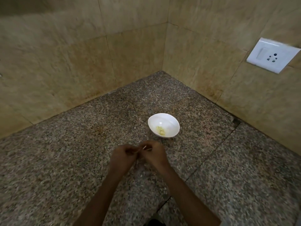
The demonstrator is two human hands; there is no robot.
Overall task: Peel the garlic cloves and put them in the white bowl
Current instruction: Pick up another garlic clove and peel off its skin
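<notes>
Pinching blurred garlic clove (pixel 144 148), seemingly, between curled fingers (pixel 130 150) of left hand (pixel 124 155) and right hand (pixel 155 153), near white bowl (pixel 173 121).

white bowl (pixel 172 121) upright, peeled cloves (pixel 161 131) inside

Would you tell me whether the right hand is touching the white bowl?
Apart. The head view shows bare countertop between the right hand and the white bowl.

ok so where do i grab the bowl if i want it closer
Take the bowl by its near right rim, coming in from the side of the right hand: thumb over the lip, fingers under the flared wall. It stands upright and open, with the peeled cloves low inside, clear of that rim. That hand now pinches a clove.
</notes>
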